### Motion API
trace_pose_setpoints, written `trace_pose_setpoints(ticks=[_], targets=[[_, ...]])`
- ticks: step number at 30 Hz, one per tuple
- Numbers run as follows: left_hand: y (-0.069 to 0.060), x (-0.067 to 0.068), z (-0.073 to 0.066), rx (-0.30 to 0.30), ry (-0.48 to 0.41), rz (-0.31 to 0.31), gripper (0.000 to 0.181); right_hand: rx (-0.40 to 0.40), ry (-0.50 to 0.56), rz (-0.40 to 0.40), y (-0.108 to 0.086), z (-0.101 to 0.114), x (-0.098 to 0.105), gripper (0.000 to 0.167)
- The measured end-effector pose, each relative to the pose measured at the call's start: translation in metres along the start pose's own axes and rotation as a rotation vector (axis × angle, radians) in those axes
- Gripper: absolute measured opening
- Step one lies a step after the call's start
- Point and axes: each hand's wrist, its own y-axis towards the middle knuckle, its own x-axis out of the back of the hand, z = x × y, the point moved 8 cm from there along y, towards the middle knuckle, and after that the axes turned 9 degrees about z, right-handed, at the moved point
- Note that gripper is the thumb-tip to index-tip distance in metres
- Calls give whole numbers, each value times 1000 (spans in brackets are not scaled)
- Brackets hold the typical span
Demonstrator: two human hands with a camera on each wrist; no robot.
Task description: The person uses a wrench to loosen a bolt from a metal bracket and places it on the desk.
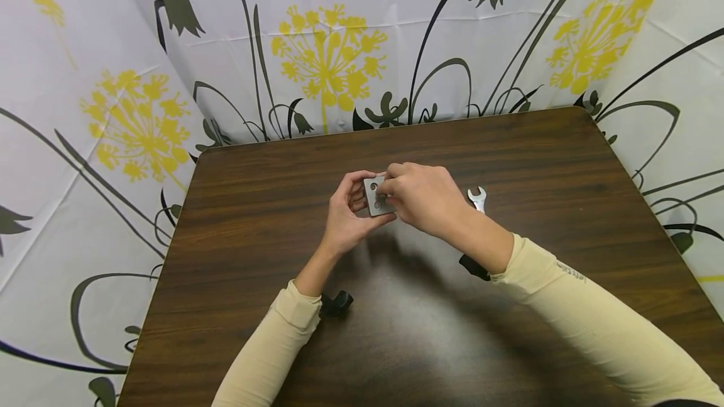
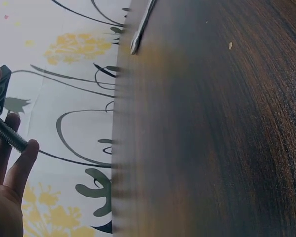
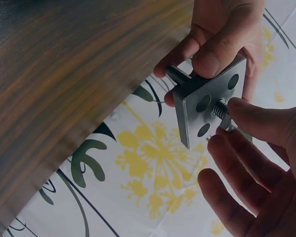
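Note:
A small grey metal plate (image 1: 371,205) with several round holes is held up over the table, its edges between the thumb and fingers of my left hand (image 1: 344,221). In the right wrist view, a threaded bolt shank (image 3: 177,75) sticks out behind the plate (image 3: 192,116). A second bolt (image 3: 220,108) stands out from the front face, and my right hand (image 3: 269,168) pinches its end between thumb and index finger. The left wrist view catches the left hand (image 2: 7,202) with a long threaded shank (image 2: 11,132) by its fingertips. From the head view, the right hand (image 1: 427,198) partly covers the plate.
An open-ended wrench (image 1: 477,198) lies on the brown wood-grain table (image 1: 271,218), partly hidden behind the right forearm. Black pieces (image 1: 339,304) show at both wrists. A white curtain (image 1: 226,80) with yellow and grey flowers hangs around the table's back and sides.

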Motion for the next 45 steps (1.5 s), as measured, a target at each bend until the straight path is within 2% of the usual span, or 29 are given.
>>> trace_pose_setpoints(ticks=[3,10,12,15,19,22,27,29,34,38,41,45], targets=[[0,0,0,0,-3,1,71,-13,0,-4,-1,-1,0,19],[0,0,-2,-20,-30,3,70,-114,19,-33,-1,-9,3,19],[1,0,-3,-20,-28,4,70,-101,27,-34,-1,-8,3,15],[0,1,-3,-10,-16,4,70,-33,12,-38,-1,-2,2,11],[0,2,-2,9,-6,5,71,53,-16,-45,-3,5,1,20],[-1,2,-1,9,-12,8,71,43,-11,-38,-2,3,2,20],[1,2,-1,-2,-26,-4,70,-65,-1,-20,-1,-7,1,25],[1,2,-2,-2,-27,-6,70,-85,5,-17,-1,-8,1,24],[0,2,-1,11,-18,-2,70,-8,-4,-25,-1,-3,-1,14],[0,2,-1,18,-15,-2,70,42,-25,-26,-1,0,-1,20],[0,1,-2,13,-18,-3,70,12,-20,-21,-1,-3,-1,19],[1,1,-1,7,-24,-7,69,-79,-12,-18,-1,-10,0,26]])
